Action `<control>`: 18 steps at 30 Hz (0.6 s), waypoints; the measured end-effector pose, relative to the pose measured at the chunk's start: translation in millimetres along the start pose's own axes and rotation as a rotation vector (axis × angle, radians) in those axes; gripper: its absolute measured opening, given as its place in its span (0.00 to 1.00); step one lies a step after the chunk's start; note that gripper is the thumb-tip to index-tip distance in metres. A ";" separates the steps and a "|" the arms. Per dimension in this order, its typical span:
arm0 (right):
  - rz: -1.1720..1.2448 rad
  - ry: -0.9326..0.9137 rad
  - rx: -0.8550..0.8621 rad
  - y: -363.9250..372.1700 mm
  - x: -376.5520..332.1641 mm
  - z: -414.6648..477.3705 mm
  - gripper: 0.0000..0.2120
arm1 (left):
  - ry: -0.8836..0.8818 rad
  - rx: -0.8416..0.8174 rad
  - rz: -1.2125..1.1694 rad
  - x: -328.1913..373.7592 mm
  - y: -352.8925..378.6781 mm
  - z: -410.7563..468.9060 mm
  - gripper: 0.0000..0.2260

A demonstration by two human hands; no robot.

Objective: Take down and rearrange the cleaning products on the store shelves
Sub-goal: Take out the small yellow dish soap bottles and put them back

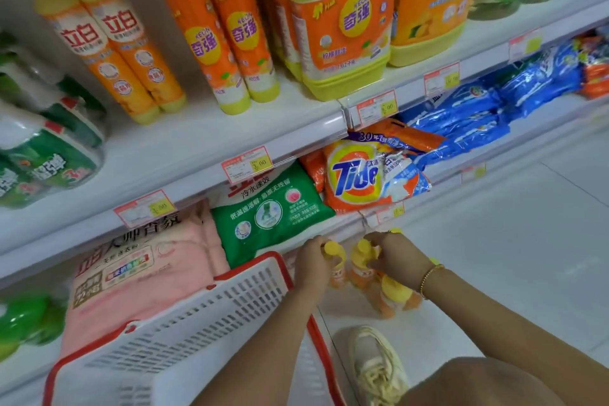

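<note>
Sm orange bottles [359, 270], yellow caps [397, 290], upright, clustered on floor [494, 257]

Four tall orange bottles [145, 52] and two big jugs [342, 33] line the upper shelf's [197, 138] front edge. At least three small orange bottles [393, 298] stand on the floor [494, 240] near one basket [230, 306].

**Both hands low, each on a bottle top**

The bare left forearm [273, 339] and right forearm [510, 316] reach forward and down, side by side. The left hand [311, 262] curls its fingers round the yellow cap of a small orange bottle [338, 273]. Just beside it, the right hand [397, 257] bends at the wrist and pinches the cap of a second orange bottle [359, 270] between thumb and fingers. A bead bracelet [431, 278] circles the right wrist. A bent knee [494, 382] and a pale sneaker [375, 369] show below.
</note>
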State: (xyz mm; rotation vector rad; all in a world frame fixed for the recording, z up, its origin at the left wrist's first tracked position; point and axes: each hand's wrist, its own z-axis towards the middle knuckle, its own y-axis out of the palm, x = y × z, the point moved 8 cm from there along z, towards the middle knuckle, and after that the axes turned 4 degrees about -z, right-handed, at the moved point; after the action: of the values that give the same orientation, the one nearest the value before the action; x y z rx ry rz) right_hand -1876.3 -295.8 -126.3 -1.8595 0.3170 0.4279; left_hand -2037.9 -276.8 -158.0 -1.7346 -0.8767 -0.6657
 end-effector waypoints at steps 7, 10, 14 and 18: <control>0.021 0.047 0.127 5.9 2.3 2.9 0.20 | 0.117 0.081 -0.025 17.3 -22.2 -20.9 0.15; -0.004 0.051 0.135 6.1 1.2 3.3 0.17 | 0.168 0.129 -0.117 34.2 -52.1 -37.6 0.13; -0.081 0.014 0.107 6.0 -12.9 1.3 0.15 | 0.317 0.207 -0.251 75.9 -109.2 -77.8 0.12; -0.055 -0.030 0.145 -10.0 -32.9 -12.6 0.17 | 0.432 0.266 -0.469 117.4 -173.4 -120.3 0.08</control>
State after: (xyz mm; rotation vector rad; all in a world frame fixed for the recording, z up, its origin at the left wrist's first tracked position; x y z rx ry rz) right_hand -1899.9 -304.3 -99.6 -1.7144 0.2689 0.3849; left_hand -2113.9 -328.5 65.3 -1.0918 -1.0142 -1.1271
